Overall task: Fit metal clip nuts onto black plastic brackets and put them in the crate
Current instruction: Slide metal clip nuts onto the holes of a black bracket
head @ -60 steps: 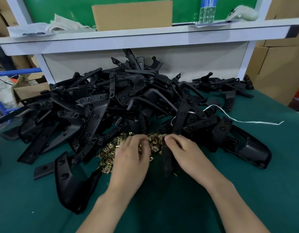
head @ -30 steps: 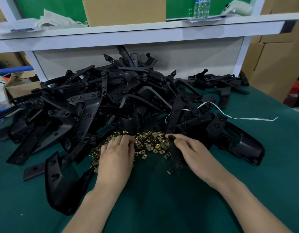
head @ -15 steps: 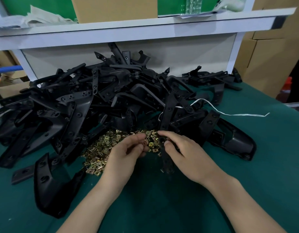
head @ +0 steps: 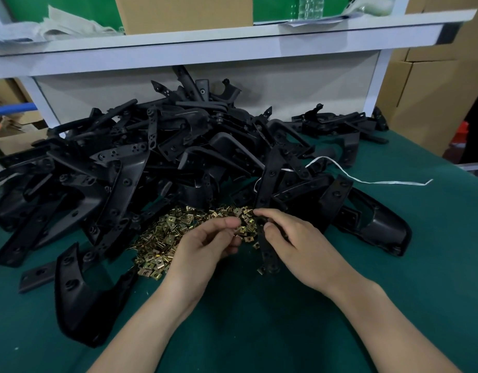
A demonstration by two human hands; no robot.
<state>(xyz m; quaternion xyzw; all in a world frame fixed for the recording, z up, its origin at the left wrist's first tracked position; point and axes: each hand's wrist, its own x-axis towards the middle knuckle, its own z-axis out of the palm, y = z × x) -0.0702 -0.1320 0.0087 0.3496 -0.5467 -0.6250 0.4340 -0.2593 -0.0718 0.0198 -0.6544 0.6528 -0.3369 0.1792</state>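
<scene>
Clip nuts (head: 167,235) lie in a brass-coloured heap on the green table (head: 394,305), against the near foot of a big pile of black brackets (head: 130,168). Both hands work at the heap's right end.

The right hand (head: 297,243) is clamped on 1 held bracket (head: 269,254), a narrow black strip, with forefinger and thumb closed across it. The strip's long axis runs almost straight away from the person. Its near end touches the table just below the hand, and its far part rises up against the pile.

The left hand (head: 205,246) sits just beside it, to the left, fingers curled, with thumb and forefinger drawn together over the edge of the heap. I cannot tell whether a nut is pinched there; it would be too small to make out.

What the coming move turns on is the gap between the 2 hands. The strip's left edge faces the left hand's fingertips, so any nut would likely slide on sideways, from left to right, square to the strip's length. The left hand is the nearer one to the nuts, and the right hand only has to steady the strip. My guess is that 1 nut is about to be fitted.

A white string (head: 367,181) trails off the pile to the right. No crate is in view.
</scene>
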